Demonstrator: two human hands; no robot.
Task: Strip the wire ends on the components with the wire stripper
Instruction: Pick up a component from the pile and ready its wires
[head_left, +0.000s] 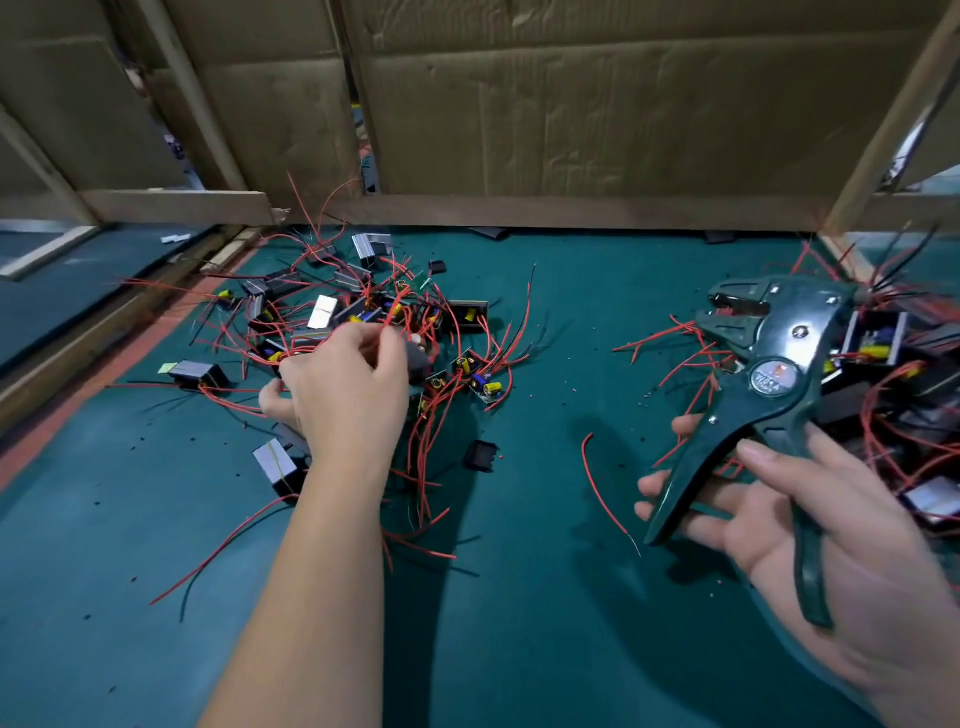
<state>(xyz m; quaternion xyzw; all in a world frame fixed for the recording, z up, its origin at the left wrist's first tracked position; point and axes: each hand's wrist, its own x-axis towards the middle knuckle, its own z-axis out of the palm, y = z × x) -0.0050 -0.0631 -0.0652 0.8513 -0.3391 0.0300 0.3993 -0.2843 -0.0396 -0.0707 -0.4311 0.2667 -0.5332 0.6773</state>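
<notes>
The wire stripper (774, 374) is dark green, glossy hard plastic with a round red-and-silver label at its pivot and a toothed metal head. It sits at 3 o'clock in the view, raised above a smooth teal mat (545, 597) speckled with insulation crumbs.

The right hand (810, 525) lies palm up, fingers curled under the two splayed handles and thumb laid over the top, gripping the tool. Its long axis runs from the handles at 5 o'clock to the head at 11 o'clock, with the jaws parted.

The left hand (348, 384) reaches forward with the forearm straight, its knuckles up. Its fingers are bent down into the pile of components (457, 317) at 10 o'clock, closing on thin red wires (311, 353). The components are small black boxy housings with yellow and blue capacitors.
</notes>
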